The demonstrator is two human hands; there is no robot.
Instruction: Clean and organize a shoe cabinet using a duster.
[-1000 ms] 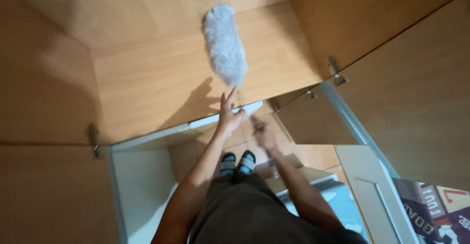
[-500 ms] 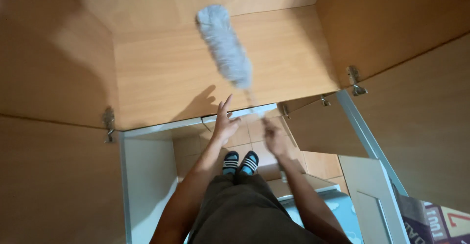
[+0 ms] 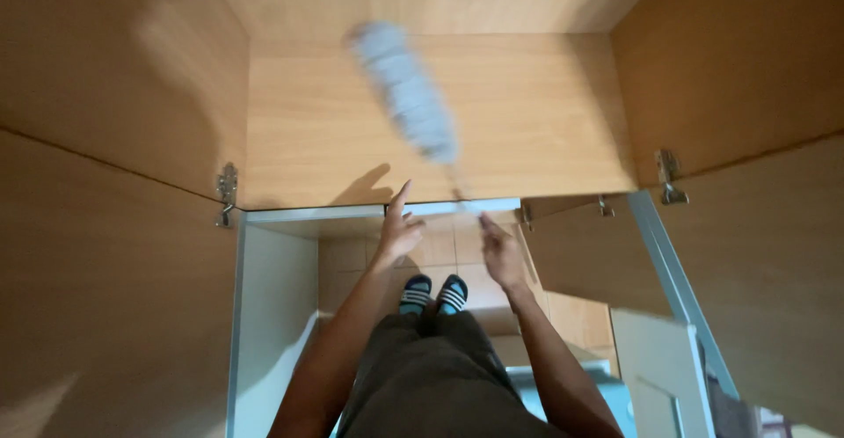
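Head view: duster (image 3: 406, 91) above hands (image 3: 503, 251).

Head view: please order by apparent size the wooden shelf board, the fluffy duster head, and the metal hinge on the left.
1. Wooden shelf board, largest by far.
2. Duster head, blurred, so its edges are unsure.
3. Left hinge, smallest.
The right hand holds the duster's handle.

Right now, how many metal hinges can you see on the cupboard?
4. One hinge on the left side panel, one on the right panel, and two smaller ones just below the shelf edge. Others may be hidden.
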